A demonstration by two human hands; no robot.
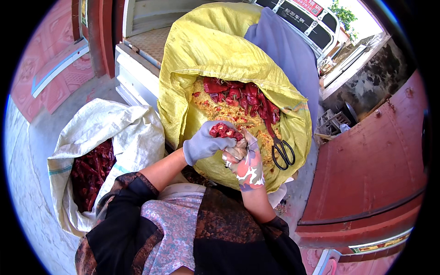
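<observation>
My left hand (204, 144), in a grey glove, is closed around a bunch of dried red chili peppers (225, 131), whose cut ends face up. Against it is my right hand (247, 160), in a camouflage-patterned glove with dirty fingertips. Its fingers are curled in beside the bunch; what they grip is hidden. Both hands are over the near part of an open yellow woven sack (206, 55). Inside lie whole red chilies (250, 97) at the far side and many loose yellow seeds (215, 108). Black-handled scissors (283, 155) rest at the sack's right, blades toward the chilies.
A white woven sack (133, 128) holding dark red dried chilies (93, 172) stands at my left. Behind the yellow sack are a white vehicle bed (133, 68) and a grey-blue cloth (286, 41). A red metal door (366, 169) is on the right.
</observation>
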